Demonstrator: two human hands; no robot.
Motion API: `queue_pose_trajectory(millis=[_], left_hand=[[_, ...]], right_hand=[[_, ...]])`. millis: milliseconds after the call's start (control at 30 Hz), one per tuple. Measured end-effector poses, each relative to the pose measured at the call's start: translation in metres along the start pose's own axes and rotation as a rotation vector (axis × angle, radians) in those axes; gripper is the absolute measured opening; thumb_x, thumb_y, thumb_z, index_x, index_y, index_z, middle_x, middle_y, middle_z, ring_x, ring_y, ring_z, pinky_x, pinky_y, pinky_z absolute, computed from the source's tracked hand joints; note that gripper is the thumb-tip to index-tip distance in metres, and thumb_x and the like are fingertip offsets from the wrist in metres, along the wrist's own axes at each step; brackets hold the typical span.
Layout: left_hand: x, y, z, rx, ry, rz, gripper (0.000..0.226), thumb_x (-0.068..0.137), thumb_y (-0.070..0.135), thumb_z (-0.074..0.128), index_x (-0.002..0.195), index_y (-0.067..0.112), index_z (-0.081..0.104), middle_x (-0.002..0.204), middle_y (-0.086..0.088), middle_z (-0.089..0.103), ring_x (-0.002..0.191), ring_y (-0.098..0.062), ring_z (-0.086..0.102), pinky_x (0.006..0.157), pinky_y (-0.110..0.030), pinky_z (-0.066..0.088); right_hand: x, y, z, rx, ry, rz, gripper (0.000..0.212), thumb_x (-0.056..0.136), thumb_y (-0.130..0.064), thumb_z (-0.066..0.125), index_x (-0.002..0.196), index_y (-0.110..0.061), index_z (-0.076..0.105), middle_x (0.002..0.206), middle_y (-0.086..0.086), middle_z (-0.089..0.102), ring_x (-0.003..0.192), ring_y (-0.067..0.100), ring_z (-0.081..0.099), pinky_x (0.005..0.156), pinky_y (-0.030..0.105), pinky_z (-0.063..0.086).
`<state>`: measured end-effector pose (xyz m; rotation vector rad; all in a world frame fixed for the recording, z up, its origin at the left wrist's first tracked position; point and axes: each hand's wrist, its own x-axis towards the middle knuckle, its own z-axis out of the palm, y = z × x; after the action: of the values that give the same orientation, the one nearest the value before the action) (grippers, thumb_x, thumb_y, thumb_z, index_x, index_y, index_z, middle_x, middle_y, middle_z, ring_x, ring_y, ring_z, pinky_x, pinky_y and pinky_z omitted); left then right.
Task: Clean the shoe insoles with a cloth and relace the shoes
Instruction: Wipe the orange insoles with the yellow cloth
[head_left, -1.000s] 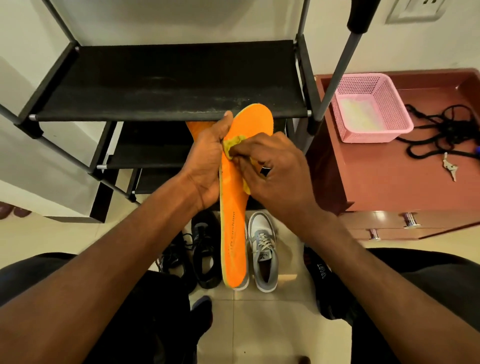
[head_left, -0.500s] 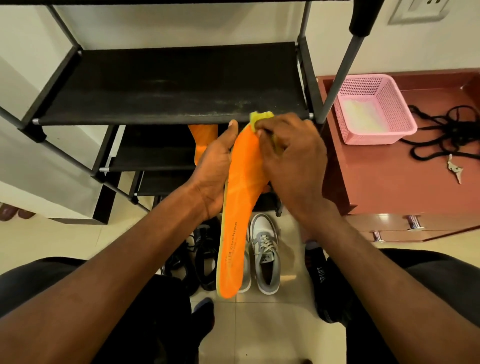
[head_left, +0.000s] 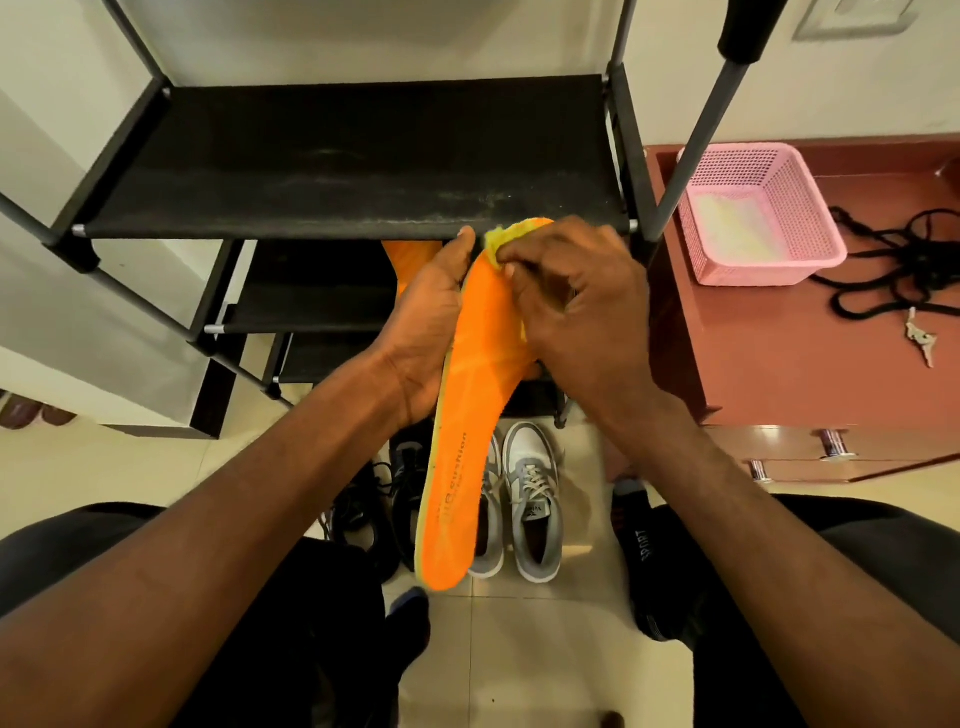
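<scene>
A: Under the rack (head_left: 358, 156), over the floor, the left hand (head_left: 426, 332) holds the insole (head_left: 467, 415) from behind at its middle, thumb at the edge. The right hand (head_left: 576, 312) pinches the cloth (head_left: 497, 244) and presses it on the toe end.

B: What can go wrong, you think?

A: I judge the insole is soft and it bends. If the right hand pushes hard at the top, it can fold or slip out, because the heel end hangs free. Also the toe end is very near to the dusty shelf; it can touch and become dirty again.

B: And how many things do you count?

A: From big to small: one rack, one cabinet (head_left: 779, 364), one basket (head_left: 753, 218). Two grey shoes (head_left: 530, 499) on the floor, and dark shoes (head_left: 384, 499) beside them, I cannot count these surely. Two insoles; the second insole (head_left: 410, 260) is behind the left hand. One bundle of black laces (head_left: 898, 270), not yet in any shoe, one cloth, and keys (head_left: 919, 343)
</scene>
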<state>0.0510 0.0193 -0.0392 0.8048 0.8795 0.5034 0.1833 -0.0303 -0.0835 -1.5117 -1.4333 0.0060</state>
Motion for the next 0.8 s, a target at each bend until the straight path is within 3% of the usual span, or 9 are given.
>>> queue_pose_trajectory(millis=[133,300,400,600,800], left_hand=[[0.003,0.0,-0.01,-0.011,0.031,-0.03,0.057,0.109,0.053,0.034,0.1,0.011,0.073,0.087,-0.01,0.076,0.083,-0.022,0.075,0.072,-0.034,0.064],[0.0,-0.003,-0.008,0.143,-0.065,-0.018,0.055,0.106,0.06,0.034,0.139,0.023,0.059,0.126,-0.013,0.072,0.109,-0.032,0.071,0.09,-0.053,0.058],[-0.001,-0.003,-0.006,0.147,-0.048,-0.028,0.052,0.107,0.056,0.037,0.14,0.022,0.058,0.126,-0.015,0.072,0.109,-0.034,0.071,0.09,-0.057,0.057],[-0.001,0.001,-0.011,0.081,-0.022,-0.027,0.055,0.106,0.057,0.038,0.143,0.019,0.054,0.124,-0.017,0.073,0.116,-0.043,0.068,0.092,-0.062,0.056],[-0.001,0.005,-0.014,0.094,0.028,-0.021,0.056,0.107,0.058,0.037,0.142,0.018,0.055,0.119,-0.015,0.075,0.109,-0.038,0.072,0.09,-0.056,0.059]], right_hand=[[-0.012,-0.007,0.006,0.115,-0.23,-0.135,0.012,0.093,-0.016,0.074,0.104,-0.016,0.08,0.106,-0.005,0.075,0.094,0.024,0.064,0.083,0.042,0.047],[0.002,0.017,0.0,-0.119,0.003,0.009,0.016,0.096,-0.022,0.069,0.108,-0.019,0.079,0.109,-0.006,0.074,0.094,0.021,0.063,0.079,0.034,0.05],[0.011,0.027,-0.003,-0.112,0.042,0.072,0.017,0.097,-0.025,0.067,0.108,-0.02,0.079,0.108,-0.005,0.074,0.096,0.021,0.065,0.082,0.037,0.051],[0.004,0.023,-0.008,-0.208,-0.013,0.12,0.019,0.098,-0.026,0.065,0.11,-0.021,0.079,0.106,-0.005,0.074,0.096,0.022,0.061,0.075,0.013,0.036],[-0.015,0.008,-0.007,-0.264,-0.164,0.035,0.018,0.097,-0.024,0.065,0.109,-0.022,0.078,0.105,-0.007,0.071,0.092,0.015,0.053,0.066,0.025,0.038]])
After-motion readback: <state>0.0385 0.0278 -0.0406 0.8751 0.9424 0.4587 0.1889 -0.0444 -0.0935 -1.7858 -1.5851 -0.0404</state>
